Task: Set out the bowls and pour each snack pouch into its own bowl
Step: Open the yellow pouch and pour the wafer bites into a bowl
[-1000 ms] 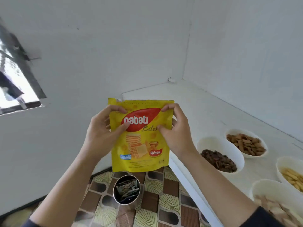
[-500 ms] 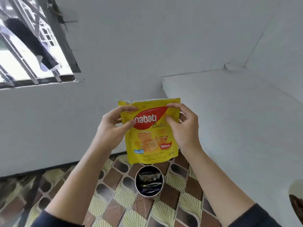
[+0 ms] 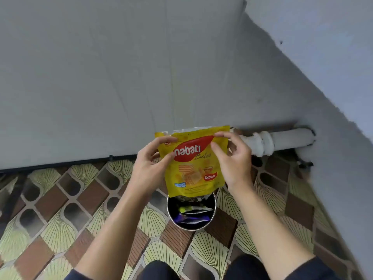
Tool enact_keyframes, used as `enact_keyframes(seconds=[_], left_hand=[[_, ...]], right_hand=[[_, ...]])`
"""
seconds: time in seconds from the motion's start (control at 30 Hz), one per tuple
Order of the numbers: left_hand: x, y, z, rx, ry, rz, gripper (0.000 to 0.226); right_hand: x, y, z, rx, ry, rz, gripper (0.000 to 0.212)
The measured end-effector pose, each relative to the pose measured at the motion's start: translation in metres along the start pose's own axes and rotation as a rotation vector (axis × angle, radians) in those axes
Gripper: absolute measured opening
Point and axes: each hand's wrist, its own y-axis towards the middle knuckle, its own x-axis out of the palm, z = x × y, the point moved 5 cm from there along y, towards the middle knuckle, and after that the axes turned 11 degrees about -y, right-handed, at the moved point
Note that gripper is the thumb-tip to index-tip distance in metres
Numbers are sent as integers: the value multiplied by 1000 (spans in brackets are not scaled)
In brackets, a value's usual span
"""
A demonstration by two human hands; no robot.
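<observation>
At centre frame I hold the yellow snack pouch upright. My left hand pinches its upper left edge, thumb on the front. My right hand pinches the upper right corner between thumb and forefinger. Just below the pouch, a round bin holding wrappers stands on the patterned floor.

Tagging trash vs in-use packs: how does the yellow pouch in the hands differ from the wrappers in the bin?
The yellow pouch is upright in the air, pinched by the left hand and right hand; the wrappers lie inside the bin on the floor. The pouch is fairly flat with readable print; the wrappers are crumpled. The pouch is yellow and red; the wrappers look silver and purple. Both are snack packaging.
</observation>
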Motion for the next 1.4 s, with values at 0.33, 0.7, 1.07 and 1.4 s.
enact_keyframes(seconds=[0.33,0.7,1.07,1.4], left_hand=[[-39,44,-251,-93,82,-43,23],[-41,48,-253,-132,279,-62,23],[7,12,51,22,332,-34,17],[58,-36,339,242,310,-128,17]], right_hand=[[60,-32,239,111,-67,-160,15],[56,-44,257,226,-112,-217,16],[3,6,-28,174,-75,-226,25],[-102,35,-320,-8,-55,-69,21]])
